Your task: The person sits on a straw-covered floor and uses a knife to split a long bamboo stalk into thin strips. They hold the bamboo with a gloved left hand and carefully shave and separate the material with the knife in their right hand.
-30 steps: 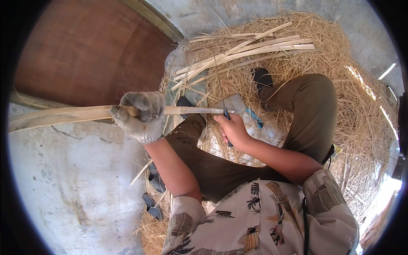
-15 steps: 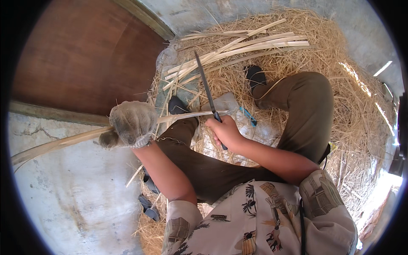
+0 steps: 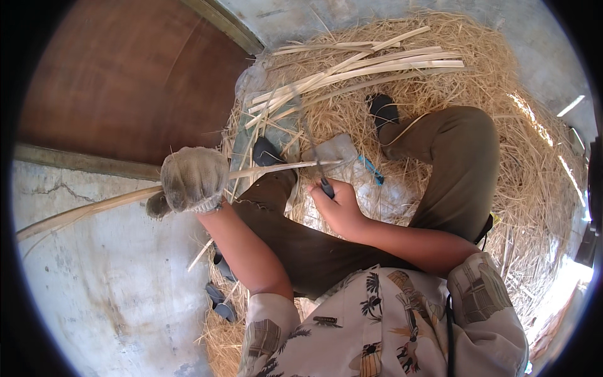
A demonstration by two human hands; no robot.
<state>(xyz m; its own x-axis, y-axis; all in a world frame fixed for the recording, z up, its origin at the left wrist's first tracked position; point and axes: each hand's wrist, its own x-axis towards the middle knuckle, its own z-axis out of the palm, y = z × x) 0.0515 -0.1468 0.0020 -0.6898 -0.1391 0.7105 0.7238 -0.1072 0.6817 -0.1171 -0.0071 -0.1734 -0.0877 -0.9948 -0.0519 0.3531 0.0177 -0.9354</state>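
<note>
My left hand (image 3: 195, 181), in a soiled knitted glove, is closed round a long pale strip that looks like bamboo (image 3: 94, 209). The strip runs from the far left, through the glove, to a thin tip over my leg. Bare and closed, my right hand (image 3: 339, 208) grips the dark handle of a long knife (image 3: 326, 186). Its blade points away from me and is smeared by motion. In this view the blade crosses the strip near its tip; whether they touch I cannot tell.
Several split pale strips (image 3: 377, 68) lie across a heap of fibrous shavings (image 3: 483, 81) beyond my feet. A blue object (image 3: 370, 169) lies between my legs. Dark sandals (image 3: 220, 303) are at lower left, beside the pale wall (image 3: 113, 283). A brown door panel (image 3: 125, 81) stands at upper left.
The knife blade has become blurred, and its handle now points more toward me. My right hand has turned and shifted slightly right and nearer. The left hand still grips the strip.
</note>
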